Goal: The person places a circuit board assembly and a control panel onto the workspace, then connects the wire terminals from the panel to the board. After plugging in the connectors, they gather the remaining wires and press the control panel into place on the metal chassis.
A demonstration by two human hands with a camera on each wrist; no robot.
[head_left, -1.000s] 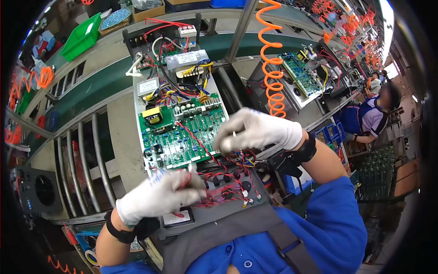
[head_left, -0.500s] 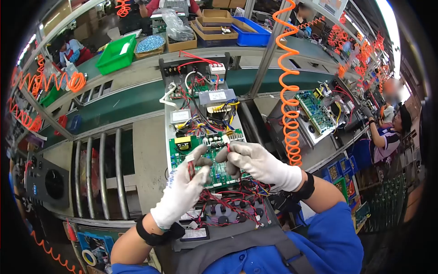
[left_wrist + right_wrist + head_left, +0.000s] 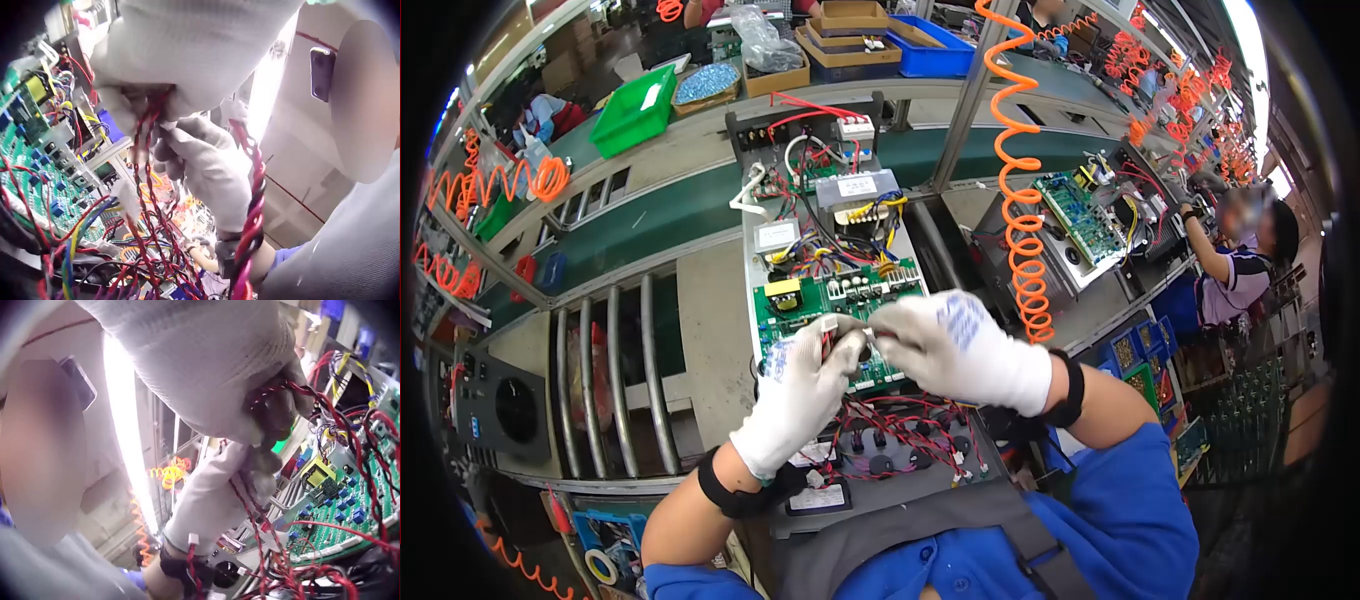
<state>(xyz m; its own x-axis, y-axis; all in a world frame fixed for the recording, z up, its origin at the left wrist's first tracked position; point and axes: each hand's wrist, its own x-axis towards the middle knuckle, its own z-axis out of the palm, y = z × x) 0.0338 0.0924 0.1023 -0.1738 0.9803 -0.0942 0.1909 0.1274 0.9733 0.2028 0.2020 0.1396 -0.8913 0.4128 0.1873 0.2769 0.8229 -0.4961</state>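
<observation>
Both hands wear white gloves and meet over a green circuit board [image 3: 866,378] in an open metal chassis. My left hand [image 3: 798,395] grips twisted red-and-black wires [image 3: 149,169], and a white connector [image 3: 830,323] pokes up by its thumb. My right hand [image 3: 965,355] has its fingertips right at the left hand's fingertips. In the right wrist view, a twisted red-and-black wire [image 3: 331,412] runs into its curled fingers. The fingers hide the ends they pinch. Below the hands, a bundle of red-and-black wires [image 3: 900,425] with white plugs lies over the dark front panel [image 3: 985,480].
Metal rollers [image 3: 622,380] lie left of the chassis. An orange coiled hose [image 3: 1025,250] hangs at the right, before a second opened chassis [image 3: 1090,225]. A green bin [image 3: 635,110] and a blue bin [image 3: 935,50] stand at the back. Another person [image 3: 1240,270] works at the right.
Over the last second my left hand rose from the wire bundle to above the board. The right hand came in to meet it, and the fingertips are now together. The head view shifted.
</observation>
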